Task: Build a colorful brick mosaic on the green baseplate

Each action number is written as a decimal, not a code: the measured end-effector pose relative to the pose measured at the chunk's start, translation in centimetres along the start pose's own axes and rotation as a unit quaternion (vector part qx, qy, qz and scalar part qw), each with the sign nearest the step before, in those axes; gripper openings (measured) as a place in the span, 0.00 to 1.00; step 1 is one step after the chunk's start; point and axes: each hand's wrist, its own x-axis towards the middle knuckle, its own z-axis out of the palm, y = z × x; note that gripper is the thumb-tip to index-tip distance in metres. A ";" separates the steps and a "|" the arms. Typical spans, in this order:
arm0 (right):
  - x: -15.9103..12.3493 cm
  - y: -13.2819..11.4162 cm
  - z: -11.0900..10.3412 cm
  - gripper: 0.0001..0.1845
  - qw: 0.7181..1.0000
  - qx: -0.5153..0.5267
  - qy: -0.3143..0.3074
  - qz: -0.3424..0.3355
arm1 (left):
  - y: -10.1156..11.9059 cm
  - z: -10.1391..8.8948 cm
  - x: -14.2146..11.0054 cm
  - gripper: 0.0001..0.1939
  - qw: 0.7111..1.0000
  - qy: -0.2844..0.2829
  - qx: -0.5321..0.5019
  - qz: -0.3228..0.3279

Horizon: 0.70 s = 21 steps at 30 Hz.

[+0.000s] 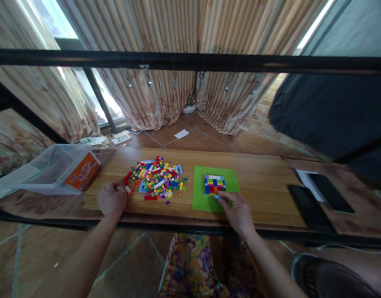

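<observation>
A green baseplate (202, 194) lies on the wooden table (264, 182), with a block of red, blue, yellow and white bricks (214, 183) built on it. My right hand (236, 211) rests on the plate's front right part, fingers pinched on a small light blue brick (217, 196) just below the built block. A pile of loose coloured bricks (157, 182) lies left of the plate. My left hand (112, 198) sits curled on the table at the pile's left edge, beside a red brick (127, 178); what it holds, if anything, is hidden.
A clear plastic box with an orange label (60, 169) stands at the table's left end. Two dark phones (308, 205) (330, 192) and a white sheet lie at the right. A black frame bar (190, 61) crosses overhead. Curtains hang behind.
</observation>
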 end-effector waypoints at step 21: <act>3.0 0.9 1.0 0.09 0.977 -0.078 -0.093 -0.172 | -0.2 0.3 0.1 0.13 1.000 0.011 0.001 0.002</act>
